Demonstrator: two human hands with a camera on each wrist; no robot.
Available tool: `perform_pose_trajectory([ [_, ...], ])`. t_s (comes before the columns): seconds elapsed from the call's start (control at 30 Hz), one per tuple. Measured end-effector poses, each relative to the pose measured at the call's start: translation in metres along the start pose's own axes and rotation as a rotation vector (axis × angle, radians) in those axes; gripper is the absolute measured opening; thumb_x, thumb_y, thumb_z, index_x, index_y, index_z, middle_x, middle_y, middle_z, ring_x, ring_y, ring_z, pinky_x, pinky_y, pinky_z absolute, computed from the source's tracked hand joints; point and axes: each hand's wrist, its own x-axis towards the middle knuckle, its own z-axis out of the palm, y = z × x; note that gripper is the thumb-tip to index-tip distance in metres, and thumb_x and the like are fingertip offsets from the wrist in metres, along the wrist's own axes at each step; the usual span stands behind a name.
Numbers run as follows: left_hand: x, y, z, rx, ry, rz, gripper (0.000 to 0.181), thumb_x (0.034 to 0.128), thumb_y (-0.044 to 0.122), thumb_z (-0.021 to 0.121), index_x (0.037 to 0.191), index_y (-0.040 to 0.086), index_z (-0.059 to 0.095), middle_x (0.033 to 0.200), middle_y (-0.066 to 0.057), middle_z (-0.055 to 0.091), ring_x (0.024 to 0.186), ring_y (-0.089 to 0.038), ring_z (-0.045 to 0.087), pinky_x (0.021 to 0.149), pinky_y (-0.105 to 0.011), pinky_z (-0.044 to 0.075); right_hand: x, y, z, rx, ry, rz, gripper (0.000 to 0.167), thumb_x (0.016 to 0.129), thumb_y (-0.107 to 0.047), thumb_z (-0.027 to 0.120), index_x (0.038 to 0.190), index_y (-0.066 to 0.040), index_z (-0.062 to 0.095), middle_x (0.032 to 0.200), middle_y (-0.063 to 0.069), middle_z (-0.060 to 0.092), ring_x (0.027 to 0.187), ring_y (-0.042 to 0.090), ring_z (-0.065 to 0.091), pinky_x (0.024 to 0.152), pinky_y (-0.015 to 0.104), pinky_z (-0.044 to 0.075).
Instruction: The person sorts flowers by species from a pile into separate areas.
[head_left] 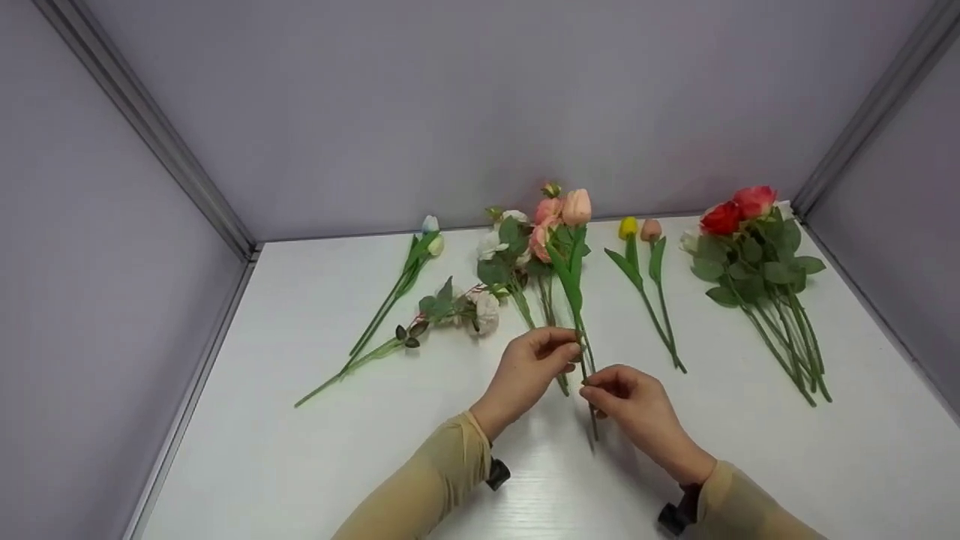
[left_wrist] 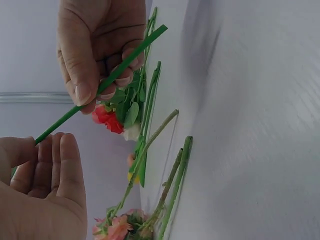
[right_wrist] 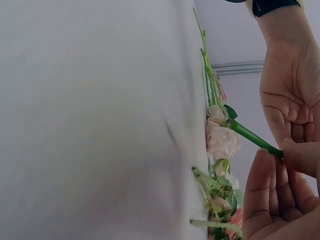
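A peach-pink tulip (head_left: 577,207) with long green leaves is held up over the white table, bloom toward the back wall. My left hand (head_left: 531,367) pinches its stem below the leaves, between thumb and fingers. Lower on the same stem, my right hand (head_left: 636,403) grips it between thumb and fingertips. The green stem (left_wrist: 131,57) runs from one hand to the other in the left wrist view, its cut end sticking out past the right hand. In the right wrist view the stem end (right_wrist: 252,137) points away from the pinching fingers.
Behind the hands lie pink and white flowers (head_left: 493,246). Left are two pale tulips (head_left: 433,244) and a cream flower stem (head_left: 486,311). A yellow tulip (head_left: 628,227) and another peach tulip (head_left: 651,229) lie right, then red roses (head_left: 721,218) near the corner. Grey walls (head_left: 480,112) enclose the table.
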Motion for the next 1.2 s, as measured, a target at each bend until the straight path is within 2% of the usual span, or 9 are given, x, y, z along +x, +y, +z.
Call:
perform_pose_trajectory([
  [0.1,-0.004,0.000,0.000,0.186,-0.055,0.028,0.037,0.1041,0.026,0.064,0.140,0.015,0.063,0.125,0.001,0.069,0.111,-0.012,0.065,0.095,-0.030,0.055,0.009,0.000,-0.017,-0.076,0.012,0.002,0.024,0.092,-0.021,0.080,0.104,-0.002,0.072,0.093,0.015,0.071,0.077,0.023,0.066,0.069,0.034,0.059],
  [0.2,-0.011,0.000,0.000,0.520,-0.155,0.110,0.047,0.1062,0.034,0.059,0.151,0.023,0.052,0.140,0.004,0.060,0.125,-0.010,0.057,0.103,-0.028,0.049,0.021,0.001,-0.043,-0.187,0.023,-0.002,0.027,0.094,-0.024,0.077,0.107,-0.001,0.072,0.095,0.018,0.071,0.079,0.023,0.067,0.071,0.035,0.059],
  [0.27,-0.015,0.000,0.002,0.793,-0.253,0.209,0.054,0.1066,0.039,0.056,0.157,0.024,0.043,0.149,0.003,0.053,0.135,-0.013,0.050,0.110,-0.030,0.043,0.032,0.002,-0.064,-0.278,0.029,-0.002,0.028,0.096,-0.026,0.075,0.109,-0.001,0.071,0.097,0.018,0.071,0.080,0.023,0.068,0.072,0.036,0.060],
  [0.37,-0.021,-0.002,0.008,1.201,-0.392,0.417,0.063,0.1056,0.047,0.053,0.161,0.025,0.034,0.158,-0.002,0.043,0.145,-0.020,0.039,0.119,-0.036,0.032,0.049,0.005,-0.094,-0.415,0.039,0.004,0.028,0.098,-0.028,0.072,0.111,-0.002,0.070,0.098,0.016,0.071,0.081,0.023,0.067,0.070,0.037,0.058],
  [0.47,-0.026,-0.006,0.018,1.425,-0.511,0.549,0.071,0.1037,0.055,0.051,0.163,0.026,0.027,0.164,-0.005,0.033,0.151,-0.025,0.029,0.124,-0.042,0.021,0.064,0.008,-0.117,-0.524,0.052,0.013,0.027,0.099,-0.027,0.070,0.110,-0.003,0.070,0.097,0.014,0.070,0.080,0.023,0.064,0.067,0.036,0.054],
  [0.57,-0.031,-0.011,0.027,1.510,-0.582,0.587,0.074,0.1027,0.061,0.047,0.165,0.029,0.023,0.167,-0.004,0.026,0.154,-0.024,0.021,0.125,-0.044,0.014,0.076,0.012,-0.133,-0.587,0.055,0.032,0.025,0.100,-0.025,0.068,0.108,-0.002,0.070,0.097,0.013,0.070,0.079,0.024,0.064,0.065,0.035,0.052],
  [0.67,-0.034,-0.017,0.033,1.539,-0.610,0.594,0.074,0.1028,0.065,0.041,0.165,0.031,0.020,0.169,-0.002,0.023,0.155,-0.023,0.016,0.126,-0.044,0.010,0.083,0.017,-0.141,-0.617,0.057,0.056,0.024,0.099,-0.023,0.067,0.107,-0.001,0.070,0.095,0.013,0.069,0.078,0.025,0.063,0.064,0.035,0.052],
  [0.9,-0.034,-0.025,0.033,1.535,-0.610,0.592,0.073,0.1038,0.066,0.035,0.165,0.030,0.020,0.168,-0.002,0.025,0.155,-0.023,0.017,0.126,-0.045,0.012,0.086,0.026,-0.144,-0.612,0.038,0.106,0.024,0.099,-0.022,0.068,0.105,0.001,0.070,0.088,0.011,0.068,0.073,0.023,0.060,0.061,0.036,0.050],
  [1.2,-0.034,-0.027,0.029,1.513,-0.624,0.573,0.072,0.1045,0.063,0.038,0.165,0.028,0.023,0.168,-0.003,0.024,0.154,-0.024,0.021,0.126,-0.045,0.012,0.087,0.030,-0.144,-0.618,0.037,0.128,0.027,0.099,-0.025,0.066,0.107,0.001,0.070,0.094,0.013,0.070,0.077,0.025,0.061,0.063,0.035,0.051],
])
